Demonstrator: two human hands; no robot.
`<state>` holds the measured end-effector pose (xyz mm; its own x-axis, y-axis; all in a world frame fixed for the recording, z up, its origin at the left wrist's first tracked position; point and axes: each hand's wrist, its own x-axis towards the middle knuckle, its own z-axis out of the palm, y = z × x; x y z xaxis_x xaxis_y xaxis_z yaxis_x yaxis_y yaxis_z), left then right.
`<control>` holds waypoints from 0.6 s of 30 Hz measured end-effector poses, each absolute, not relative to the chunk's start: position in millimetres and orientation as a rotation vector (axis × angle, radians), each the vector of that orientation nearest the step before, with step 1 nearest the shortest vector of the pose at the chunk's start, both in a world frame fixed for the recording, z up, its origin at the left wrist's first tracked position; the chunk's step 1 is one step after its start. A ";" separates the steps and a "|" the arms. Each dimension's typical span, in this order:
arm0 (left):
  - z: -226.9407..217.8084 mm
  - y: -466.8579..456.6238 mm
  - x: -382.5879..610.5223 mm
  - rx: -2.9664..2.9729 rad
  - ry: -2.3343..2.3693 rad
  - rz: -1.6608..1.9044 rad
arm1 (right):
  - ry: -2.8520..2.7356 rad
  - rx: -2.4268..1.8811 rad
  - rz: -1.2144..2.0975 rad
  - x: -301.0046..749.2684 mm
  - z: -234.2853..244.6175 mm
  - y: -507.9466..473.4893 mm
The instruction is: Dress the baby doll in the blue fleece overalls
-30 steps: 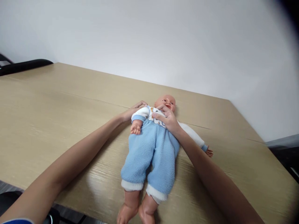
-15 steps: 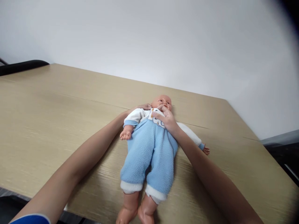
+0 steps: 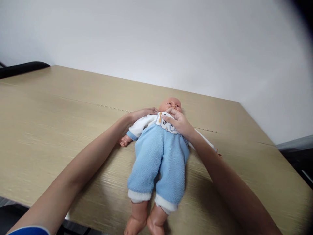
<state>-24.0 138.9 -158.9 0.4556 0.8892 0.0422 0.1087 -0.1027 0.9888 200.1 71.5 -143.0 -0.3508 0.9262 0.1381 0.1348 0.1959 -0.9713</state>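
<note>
A baby doll (image 3: 172,101) lies on its back on the table, head away from me, bare feet at the near edge of the view. It wears a fleece romper (image 3: 149,156), blue below and white on top, with a cartoon face on the chest. My left hand (image 3: 144,113) is at the doll's shoulder, its fingertips closed at the collar beside the neck and partly hidden. Across the upper chest lies my right hand (image 3: 178,120), thumb and fingers gripping the collar under the chin. The doll's arms are spread outward; my right forearm partly covers one sleeve.
The wooden table (image 3: 61,114) has thin seams across its top. Behind it rises a white wall (image 3: 146,42). A black chair back (image 3: 24,68) stands at the far left, and a dark object (image 3: 297,156) is beyond the right edge.
The doll's arm by my left hand has swung outward and down toward the table. Its other arm sits lower behind my right forearm. Both hands stay at the collar, with the left slightly more outstretched.
</note>
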 end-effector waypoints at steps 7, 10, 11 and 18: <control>-141.9 138.3 -37.1 1.823 1.093 0.647 | -2.102 -1.476 0.673 252.2 -116.5 39.9; -130.5 125.2 -27.1 1.989 1.240 0.840 | -2.064 -1.502 0.573 274.1 -131.2 18.2; -125.9 118.5 -20.0 2.067 1.226 0.918 | -2.049 -1.506 0.516 282.0 -138.8 11.2; -118.7 69.2 52.8 2.614 0.822 0.780 | -2.050 -1.527 0.169 339.4 -190.5 -39.9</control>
